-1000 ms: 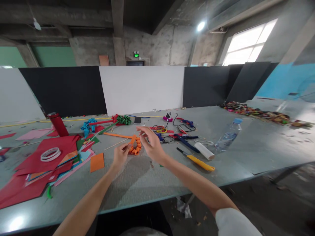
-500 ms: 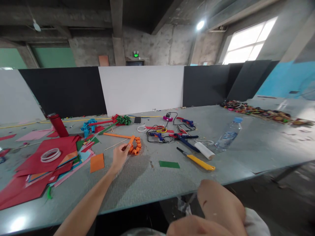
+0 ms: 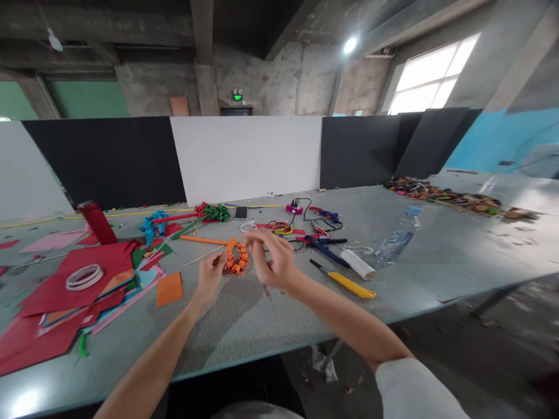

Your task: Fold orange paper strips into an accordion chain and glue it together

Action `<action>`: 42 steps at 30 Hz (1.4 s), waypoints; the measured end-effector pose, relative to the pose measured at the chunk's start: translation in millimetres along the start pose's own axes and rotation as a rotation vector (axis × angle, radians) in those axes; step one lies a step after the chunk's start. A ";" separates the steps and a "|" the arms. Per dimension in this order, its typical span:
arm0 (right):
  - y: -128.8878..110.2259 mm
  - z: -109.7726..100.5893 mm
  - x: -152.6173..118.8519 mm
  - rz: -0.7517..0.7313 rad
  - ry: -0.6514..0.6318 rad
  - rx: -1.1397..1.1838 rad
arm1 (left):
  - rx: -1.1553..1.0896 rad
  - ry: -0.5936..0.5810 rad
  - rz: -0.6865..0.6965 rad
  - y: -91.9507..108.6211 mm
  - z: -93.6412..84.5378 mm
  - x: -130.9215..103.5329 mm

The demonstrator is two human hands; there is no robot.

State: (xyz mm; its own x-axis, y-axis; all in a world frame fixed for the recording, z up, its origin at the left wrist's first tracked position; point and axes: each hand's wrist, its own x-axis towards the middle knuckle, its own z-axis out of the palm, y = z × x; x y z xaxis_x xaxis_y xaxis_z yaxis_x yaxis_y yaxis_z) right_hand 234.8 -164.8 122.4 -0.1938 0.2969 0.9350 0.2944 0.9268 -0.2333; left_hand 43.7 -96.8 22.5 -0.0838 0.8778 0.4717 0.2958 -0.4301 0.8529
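An orange ring of folded paper loops lies at the middle left of the table, with an orange strip stretching away behind it. My left hand pinches the ring's left side. Just right of the ring, my right hand hovers with its fingers bent and the fingertips near the ring's upper edge. Whether anything small sits between those fingertips is too unclear to tell. An orange paper square rests left of my left hand.
Red paper sheets with white tape rolls lie left, near a red flask. A yellow cutter, white roll, pliers and bottle stand or lie right. Green bow behind.
My right hand has come up from the table's front edge to beside the orange ring, covering where the green strip lay. My left hand still pinches the ring. The view has shifted slightly.
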 end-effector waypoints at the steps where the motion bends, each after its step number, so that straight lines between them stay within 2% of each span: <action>1: 20.6 13.5 5.3 0.093 0.016 0.025 | -0.040 -0.011 0.002 0.9 0.2 0.0; 4: 74.3 46.9 3.0 0.396 0.011 0.100 | -0.122 -0.054 0.008 5.4 0.5 -0.8; 6: 96.3 60.2 -11.5 0.504 -0.056 0.134 | -0.132 -0.074 0.005 8.7 0.6 -1.6; 8: 107.2 66.9 -28.6 0.553 -0.121 0.161 | -0.115 -0.093 -0.004 10.3 0.9 -2.2; 11: 111.8 70.9 -45.7 0.627 -0.053 0.293 | -0.069 -0.130 -0.005 8.0 1.9 -2.6; 14: 112.7 72.6 -50.8 0.666 0.006 0.380 | -0.022 -0.131 -0.006 3.2 3.0 -2.8; 23: 104.7 80.1 -57.1 0.721 -0.006 0.385 | 0.065 -0.166 0.016 0.6 3.1 -2.2; 28: 102.7 84.0 -60.6 0.752 -0.055 0.502 | 0.061 -0.166 0.060 -2.7 0.0 -0.4; 34: 104.7 87.1 -66.7 0.719 -0.128 0.381 | 0.043 -0.151 0.041 -2.2 0.7 -0.7; 36: 103.6 87.3 -63.8 0.709 -0.100 0.319 | 0.045 -0.129 0.028 -2.3 1.9 -1.1; 39: 87.8 79.3 -44.7 0.649 0.044 0.198 | 0.054 -0.065 -0.001 -3.4 2.5 -1.6; 41: 61.5 63.1 -22.5 0.521 0.008 0.184 | 0.054 -0.028 -0.027 -4.8 2.0 -1.6; 42: 43.3 51.4 -10.6 0.409 -0.084 0.191 | 0.052 -0.020 -0.040 -5.7 1.5 -1.5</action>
State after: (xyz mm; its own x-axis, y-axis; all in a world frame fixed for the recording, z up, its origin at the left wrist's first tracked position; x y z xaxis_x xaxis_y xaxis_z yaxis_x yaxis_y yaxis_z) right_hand 201.5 -116.0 88.7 -0.1749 0.6572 0.7331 0.1863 0.7532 -0.6308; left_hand 43.6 -95.4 16.6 -0.0775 0.8982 0.4327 0.3415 -0.3838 0.8579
